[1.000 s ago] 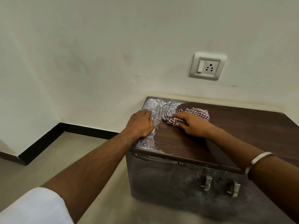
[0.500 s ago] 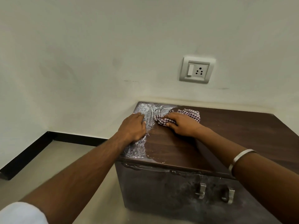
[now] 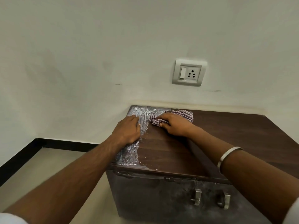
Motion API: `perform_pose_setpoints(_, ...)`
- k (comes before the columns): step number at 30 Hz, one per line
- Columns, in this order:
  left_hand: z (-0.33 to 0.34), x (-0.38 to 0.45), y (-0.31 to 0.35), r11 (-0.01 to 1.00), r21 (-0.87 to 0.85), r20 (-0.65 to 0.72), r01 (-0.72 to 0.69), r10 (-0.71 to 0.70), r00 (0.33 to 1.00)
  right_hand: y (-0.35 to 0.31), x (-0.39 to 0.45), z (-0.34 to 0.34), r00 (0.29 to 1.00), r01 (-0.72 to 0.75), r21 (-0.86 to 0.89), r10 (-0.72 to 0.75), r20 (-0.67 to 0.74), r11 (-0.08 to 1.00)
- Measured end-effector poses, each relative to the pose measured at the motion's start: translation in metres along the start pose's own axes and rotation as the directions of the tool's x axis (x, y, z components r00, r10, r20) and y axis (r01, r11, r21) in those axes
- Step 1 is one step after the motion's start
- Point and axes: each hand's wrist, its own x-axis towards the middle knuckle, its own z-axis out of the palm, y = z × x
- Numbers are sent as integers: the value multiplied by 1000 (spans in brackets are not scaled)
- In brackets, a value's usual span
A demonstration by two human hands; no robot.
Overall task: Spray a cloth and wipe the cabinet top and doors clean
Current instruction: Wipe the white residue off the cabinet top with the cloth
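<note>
**Both hands at the left rear of the cabinet top, cloth under the right**

At far left, bare floor (image 3: 53, 165) runs to a black skirting strip (image 3: 24, 152) along the wall, leaving open room beside the cabinet's left side. The left hand (image 3: 127, 131) lies on the left edge strip of the cabinet top (image 3: 234, 135), fingers loosely bent and pressing down on a crinkled, shiny film (image 3: 129, 156) that covers that strip from the rear corner to the front edge; whether it pinches the film I cannot tell. Just beside it, the right hand (image 3: 174, 125) rests palm-down on a purple-and-white checked cloth (image 3: 186, 115), fingers spread over the bunched fabric and pressing it to the wood near the rear edge, where the top meets the wall. A metal bangle (image 3: 226, 157) circles the right forearm. Rightward the dark wood top lies bare out to its far corner. Below the front edge, the cabinet doors (image 3: 153, 196) look dusty and smeared, both closed, with two metal handles (image 3: 197, 197) side by side. A switch-and-socket plate (image 3: 189, 72) sits on the wall above.
</note>
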Motion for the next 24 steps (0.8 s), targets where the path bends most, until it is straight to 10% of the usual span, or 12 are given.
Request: perform_pose_setpoints(24,-5,24,3,1000,29,0,-11,11,1000,26,21,3,1000,-7,3,7,14,1000)
